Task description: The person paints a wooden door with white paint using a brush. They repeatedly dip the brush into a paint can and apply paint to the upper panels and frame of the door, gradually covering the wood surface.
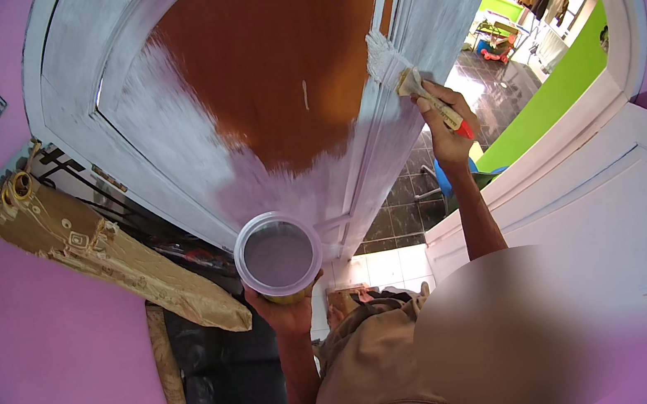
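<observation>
My right hand (448,120) grips a paintbrush (410,82) by its wooden handle, which ends in a red tip. White paint coats the bristles, which touch the raised moulding at the right side of a brown door panel (272,71). Streaky white paint covers the panel's lower and left parts and most of the door frame around it (74,88). In my left hand (287,311) is a round plastic tub (278,256), held from below at waist height. Greyish-white paint seems to lie inside it. A thin pale drip mark (305,95) shows on the brown area.
On the left, a rolled gold curtain or cloth-covered board (117,251) leans near black cushioned seating (230,373). To the right, a doorway opens on a dark tiled floor (403,209) with a blue chair (443,174). A white door leaf (607,210) stands at lower right.
</observation>
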Available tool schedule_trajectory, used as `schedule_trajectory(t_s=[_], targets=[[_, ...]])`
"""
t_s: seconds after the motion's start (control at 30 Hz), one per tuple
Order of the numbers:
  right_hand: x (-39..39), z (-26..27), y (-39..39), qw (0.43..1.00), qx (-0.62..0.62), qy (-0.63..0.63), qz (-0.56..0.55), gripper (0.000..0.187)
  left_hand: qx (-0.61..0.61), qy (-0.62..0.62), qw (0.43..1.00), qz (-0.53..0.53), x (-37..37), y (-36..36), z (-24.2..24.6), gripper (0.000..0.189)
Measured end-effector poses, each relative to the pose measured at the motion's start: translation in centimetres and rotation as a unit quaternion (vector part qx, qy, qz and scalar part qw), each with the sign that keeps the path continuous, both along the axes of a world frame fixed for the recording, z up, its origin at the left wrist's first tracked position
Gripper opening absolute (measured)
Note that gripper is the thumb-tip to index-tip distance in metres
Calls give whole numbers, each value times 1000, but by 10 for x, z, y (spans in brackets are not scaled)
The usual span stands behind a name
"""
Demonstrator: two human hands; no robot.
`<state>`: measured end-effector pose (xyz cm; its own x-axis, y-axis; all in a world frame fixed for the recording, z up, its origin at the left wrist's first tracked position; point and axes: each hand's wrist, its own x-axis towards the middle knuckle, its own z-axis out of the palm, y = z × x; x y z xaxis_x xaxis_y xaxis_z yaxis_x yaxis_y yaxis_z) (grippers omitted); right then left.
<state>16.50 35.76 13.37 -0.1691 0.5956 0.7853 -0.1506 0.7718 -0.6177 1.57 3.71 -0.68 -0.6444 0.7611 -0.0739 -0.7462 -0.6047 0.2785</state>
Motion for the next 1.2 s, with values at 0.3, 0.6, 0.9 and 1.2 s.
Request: schedule_trajectory(t_s=[0.3,0.6,0.9,1.2], targets=[[6,-44,-9,997,0,-70,-32,25,18,-2,1000,-13,1,1,-4,83],[23,-54,-16,991,25,-127,27,17,-25,0,1000,-7,5,3,3,80],[-2,71,-33,945,261,-129,-149,18,-39,-33,999,2,3,-1,-8,77],[-23,63,-48,903,336,-179,-198,25,-41,-57,998,-3,0,1,-25,76]])
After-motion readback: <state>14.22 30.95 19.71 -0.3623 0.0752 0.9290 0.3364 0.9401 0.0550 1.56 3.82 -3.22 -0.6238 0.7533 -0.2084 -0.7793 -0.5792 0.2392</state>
